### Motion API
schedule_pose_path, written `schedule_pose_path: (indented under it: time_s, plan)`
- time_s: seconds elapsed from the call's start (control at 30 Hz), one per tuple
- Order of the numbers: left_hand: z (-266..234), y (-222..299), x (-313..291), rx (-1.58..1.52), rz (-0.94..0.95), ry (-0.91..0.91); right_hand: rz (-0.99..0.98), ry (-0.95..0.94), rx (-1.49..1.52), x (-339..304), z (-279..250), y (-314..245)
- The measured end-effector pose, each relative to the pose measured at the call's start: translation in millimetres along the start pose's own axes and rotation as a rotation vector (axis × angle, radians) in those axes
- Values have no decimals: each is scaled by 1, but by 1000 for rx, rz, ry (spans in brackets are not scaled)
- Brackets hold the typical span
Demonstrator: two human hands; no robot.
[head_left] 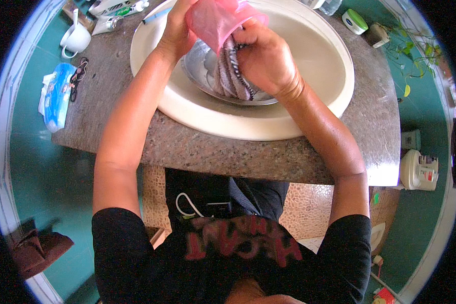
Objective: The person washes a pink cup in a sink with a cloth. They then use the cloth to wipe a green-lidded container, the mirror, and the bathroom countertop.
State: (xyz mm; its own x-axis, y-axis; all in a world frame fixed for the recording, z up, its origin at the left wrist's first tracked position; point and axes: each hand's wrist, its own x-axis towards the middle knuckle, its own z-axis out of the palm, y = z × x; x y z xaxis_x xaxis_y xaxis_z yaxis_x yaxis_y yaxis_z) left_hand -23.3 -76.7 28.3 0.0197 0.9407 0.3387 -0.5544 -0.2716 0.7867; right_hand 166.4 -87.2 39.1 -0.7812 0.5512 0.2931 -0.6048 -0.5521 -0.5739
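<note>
My left hand point(178, 31), at the top of the view, is closed round a pink translucent plastic container point(215, 23), which is tilted with its rim toward me. A grey-brown cloth with a dark-and-white edge point(227, 76) is gripped in my right hand point(269, 62), whose fingers are at the container's rim. The cloth hangs down over a metal basin point(195, 66). That basin rests inside the cream oval sink point(218, 124). The far part of the container is cut off by the picture's upper edge.
On the speckled stone counter point(187, 144), a white mug point(76, 40), a blue tissue pack point(59, 101) and a dark cord-like item point(78, 81) lie left. A blue toothbrush-like stick point(156, 16) lies at the sink's rim. A green-lidded jar point(354, 21) and trailing plant point(413, 55) are right.
</note>
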Motion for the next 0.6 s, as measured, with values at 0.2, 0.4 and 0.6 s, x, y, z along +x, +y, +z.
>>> schedule_pose_path:
  time_s: [0.2, 0.4, 0.6]
  plan:
    - [-3, 8, 0, 104, -25, -18, 3, -141, -1643, -11, 20, -2]
    - [55, 25, -17, 305, -365, 325, -246, 68, -1970, -3, -5, 8]
    - [39, 12, -1, 551, 172, -165, -125, 192, -656, 4, 11, -16]
